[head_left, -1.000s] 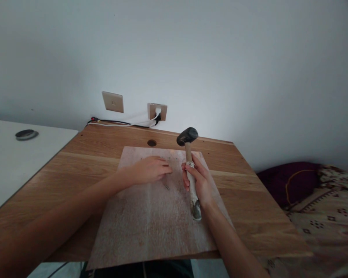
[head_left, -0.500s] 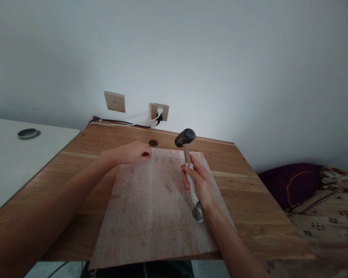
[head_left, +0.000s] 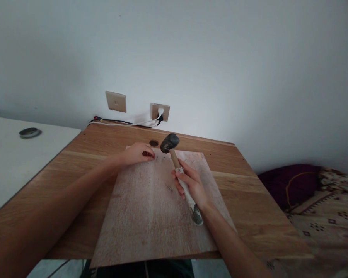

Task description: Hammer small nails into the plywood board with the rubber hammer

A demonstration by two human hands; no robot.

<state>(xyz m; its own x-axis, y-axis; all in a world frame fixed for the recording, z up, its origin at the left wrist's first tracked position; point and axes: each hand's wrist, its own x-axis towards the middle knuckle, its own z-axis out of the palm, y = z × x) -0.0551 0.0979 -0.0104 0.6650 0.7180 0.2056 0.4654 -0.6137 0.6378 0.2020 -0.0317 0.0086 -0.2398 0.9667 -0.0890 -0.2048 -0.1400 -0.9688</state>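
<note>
My right hand (head_left: pixel 191 183) is wrapped round the pale, worn handle of a mallet (head_left: pixel 169 143). Its black head hangs above the far part of a thin wooden board (head_left: pixel 139 216), tilted to the left. Fingertips of my left hand (head_left: pixel 139 153) are pinched together low over the board's far edge; whatever they hold is too small or hidden to make out. Several small nails (head_left: pixel 186 159) stand in a row along that edge, some close beside my left fingertips. A loose nail (head_left: pixel 169 188) lies mid-board, left of my right hand.
The board rests on a wooden desk (head_left: pixel 249 208) with a round cable hole (head_left: pixel 153 143). Behind it, cables (head_left: pixel 118 123) run to a wall socket (head_left: pixel 164 112). A white table (head_left: pixel 5 162) adjoins at left; patterned bedding (head_left: pixel 327 224) lies at right.
My right hand has carried the mallet left, bringing its head nearer my left hand. My left hand has shifted slightly right, still pinched.
</note>
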